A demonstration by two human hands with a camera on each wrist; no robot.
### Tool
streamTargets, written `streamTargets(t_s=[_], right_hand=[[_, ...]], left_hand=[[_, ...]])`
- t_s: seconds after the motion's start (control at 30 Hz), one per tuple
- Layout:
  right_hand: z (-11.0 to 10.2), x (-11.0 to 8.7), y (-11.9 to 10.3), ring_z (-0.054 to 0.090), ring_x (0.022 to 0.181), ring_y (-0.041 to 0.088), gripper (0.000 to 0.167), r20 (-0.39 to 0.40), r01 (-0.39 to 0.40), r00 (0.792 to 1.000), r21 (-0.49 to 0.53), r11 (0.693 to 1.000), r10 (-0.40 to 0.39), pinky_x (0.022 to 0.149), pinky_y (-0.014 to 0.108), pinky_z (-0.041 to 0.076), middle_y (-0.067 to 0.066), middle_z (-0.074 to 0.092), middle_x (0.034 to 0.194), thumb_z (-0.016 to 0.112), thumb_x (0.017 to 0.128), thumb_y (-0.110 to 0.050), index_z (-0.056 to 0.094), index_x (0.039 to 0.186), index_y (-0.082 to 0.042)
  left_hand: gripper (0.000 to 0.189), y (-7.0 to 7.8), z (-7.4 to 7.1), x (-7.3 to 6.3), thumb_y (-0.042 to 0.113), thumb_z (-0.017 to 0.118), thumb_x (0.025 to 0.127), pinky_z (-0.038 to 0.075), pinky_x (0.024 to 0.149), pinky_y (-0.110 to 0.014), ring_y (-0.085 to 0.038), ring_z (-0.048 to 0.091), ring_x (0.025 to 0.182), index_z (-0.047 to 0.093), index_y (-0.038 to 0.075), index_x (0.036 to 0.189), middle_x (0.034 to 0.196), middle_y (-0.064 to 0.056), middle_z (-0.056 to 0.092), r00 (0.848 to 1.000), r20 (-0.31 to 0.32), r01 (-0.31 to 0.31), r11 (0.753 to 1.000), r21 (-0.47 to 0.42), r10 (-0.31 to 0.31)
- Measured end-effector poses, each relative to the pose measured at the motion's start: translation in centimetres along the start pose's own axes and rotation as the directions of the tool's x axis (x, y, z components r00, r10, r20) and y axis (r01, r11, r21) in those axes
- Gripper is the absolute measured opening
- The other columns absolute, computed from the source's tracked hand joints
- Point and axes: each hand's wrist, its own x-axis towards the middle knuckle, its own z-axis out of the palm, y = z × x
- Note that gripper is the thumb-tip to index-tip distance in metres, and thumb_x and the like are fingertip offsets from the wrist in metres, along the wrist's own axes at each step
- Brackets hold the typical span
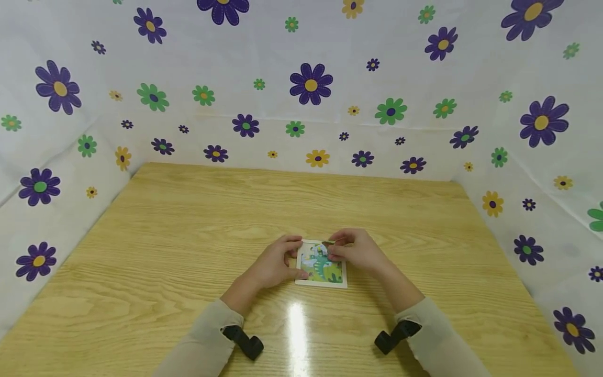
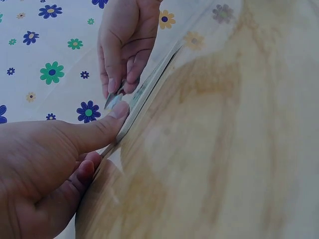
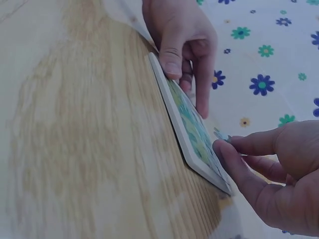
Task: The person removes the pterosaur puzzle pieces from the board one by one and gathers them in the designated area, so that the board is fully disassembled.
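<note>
A small jigsaw puzzle board [image 1: 325, 285] with a pale frame and a green and teal cartoon picture lies on the table. My left hand [image 1: 273, 266] holds its left side, the thumb on the near left part and the fingers at the far left corner. Over the board's far right part, my right hand [image 1: 360, 252] pinches a small puzzle piece [image 3: 223, 135] between thumb and fingertips. That piece is tilted in the left wrist view, and the fingers cover much of it. Whether it touches the board, I cannot tell.
The wood-grain table [image 1: 188, 225] stretches around the board on all sides. A white cloth [image 1: 273, 52] with purple, green and yellow flowers stands behind it and along both sides. Black straps with mounts [image 1: 247, 343] sit on both wrists.
</note>
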Motion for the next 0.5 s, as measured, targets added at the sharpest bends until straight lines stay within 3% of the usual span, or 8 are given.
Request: streamTargets(t_s=[0.33, 0.5], right_hand=[[-2.0, 0.0, 1.6, 0.068, 0.076, 0.011, 0.035, -0.056, -0.067, 0.996, 0.099, 0.993, 0.073, 0.074, 0.025, 0.059, 0.013, 0.059, 0.098, 0.066, 0.096, -0.006, 0.056, 0.125, 0.011], [-2.9, 0.0, 1.8, 0.068, 0.074, 0.009, 0.036, -0.087, -0.078, 0.992, 0.095, 0.992, 0.086, 0.073, 0.024, 0.059, 0.011, 0.06, 0.096, 0.066, 0.096, -0.006, 0.055, 0.125, 0.013]], left_hand=[[0.079, -0.2, 0.0, 0.1, 0.02, 0.089, 0.075, 0.041, 0.071, -0.02, -0.013, 0.048, 0.091, 0.053, -0.003, 0.142, 0.148, -0.007, 0.048, 1.0, 0.001, 0.008, 1.0, -0.019, -0.008], [0.08, -0.1, 0.0, 0.1, 0.021, 0.089, 0.075, 0.041, 0.07, -0.021, -0.013, 0.047, 0.088, 0.052, -0.003, 0.142, 0.147, -0.007, 0.049, 1.0, 0.002, 0.01, 1.0, -0.018, -0.01]])
